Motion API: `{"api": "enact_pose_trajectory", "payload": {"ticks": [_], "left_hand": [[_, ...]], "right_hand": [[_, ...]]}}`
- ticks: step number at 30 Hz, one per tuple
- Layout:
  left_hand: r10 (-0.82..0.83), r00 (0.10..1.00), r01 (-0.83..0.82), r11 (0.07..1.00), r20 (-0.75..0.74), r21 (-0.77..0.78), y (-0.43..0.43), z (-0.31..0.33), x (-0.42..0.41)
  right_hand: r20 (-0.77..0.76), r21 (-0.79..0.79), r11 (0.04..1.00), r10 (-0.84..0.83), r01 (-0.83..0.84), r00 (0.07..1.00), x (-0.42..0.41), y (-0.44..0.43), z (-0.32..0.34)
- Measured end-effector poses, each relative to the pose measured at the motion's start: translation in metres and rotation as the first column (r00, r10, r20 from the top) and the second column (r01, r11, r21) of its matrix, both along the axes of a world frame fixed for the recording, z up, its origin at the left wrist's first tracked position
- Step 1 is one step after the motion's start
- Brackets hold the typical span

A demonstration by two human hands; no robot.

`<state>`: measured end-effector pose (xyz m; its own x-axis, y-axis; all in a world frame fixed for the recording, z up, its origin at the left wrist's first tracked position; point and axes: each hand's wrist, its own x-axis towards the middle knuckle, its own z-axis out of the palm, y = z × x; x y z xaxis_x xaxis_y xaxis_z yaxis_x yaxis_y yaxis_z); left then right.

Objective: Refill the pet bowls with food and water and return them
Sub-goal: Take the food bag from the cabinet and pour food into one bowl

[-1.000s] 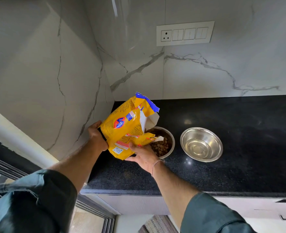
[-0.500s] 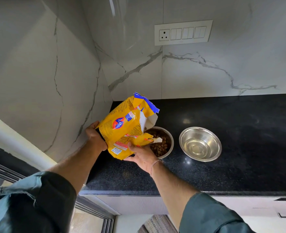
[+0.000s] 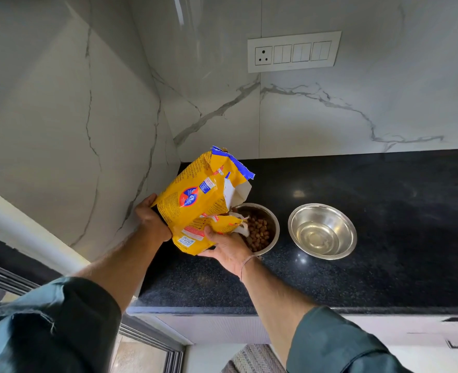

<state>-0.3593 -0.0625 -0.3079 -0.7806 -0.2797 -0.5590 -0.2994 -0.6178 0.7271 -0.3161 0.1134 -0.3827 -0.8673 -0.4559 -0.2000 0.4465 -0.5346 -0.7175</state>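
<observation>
Left hand (image 3: 152, 219) and right hand (image 3: 226, 249) clutch the bag (image 3: 195, 200) above the food bowl (image 3: 276, 224); overtipping could scatter kibble (image 3: 259, 232) beside it.

Black countertop (image 3: 384, 211), wall switchboard (image 3: 293, 51), perhaps a rug (image 3: 252, 359)

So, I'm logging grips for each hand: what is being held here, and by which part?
Both hold the yellow food bag: the left hand grips its bottom end, the right hand holds its underside near the open mouth.

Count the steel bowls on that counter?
2. The kibble bowl sits under the tilted yellow food bag; the second steel bowl stands right of it, apart. None seems hidden.
</observation>
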Motion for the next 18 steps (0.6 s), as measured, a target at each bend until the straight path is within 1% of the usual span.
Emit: {"api": "enact_pose_trajectory", "payload": {"ticks": [5,9,18], "left_hand": [[-0.021,1.000,0.021,1.000,-0.017,-0.006,0.0002,0.0015,-0.0003],[-0.004,1.000,0.004,1.000,-0.005,-0.008,0.0037,0.0042,0.0006],[0.012,1.000,-0.012,1.000,0.011,0.001,0.0056,0.0046,-0.0007]], "right_hand": [[-0.026,-0.011,1.000,0.011,-0.012,1.000,-0.0011,-0.0008,0.0002],[0.013,-0.015,1.000,0.007,-0.007,1.000,-0.0012,0.0006,0.0015],[0.005,-0.005,1.000,0.000,0.000,1.000,-0.0039,0.0031,-0.0018]]}}
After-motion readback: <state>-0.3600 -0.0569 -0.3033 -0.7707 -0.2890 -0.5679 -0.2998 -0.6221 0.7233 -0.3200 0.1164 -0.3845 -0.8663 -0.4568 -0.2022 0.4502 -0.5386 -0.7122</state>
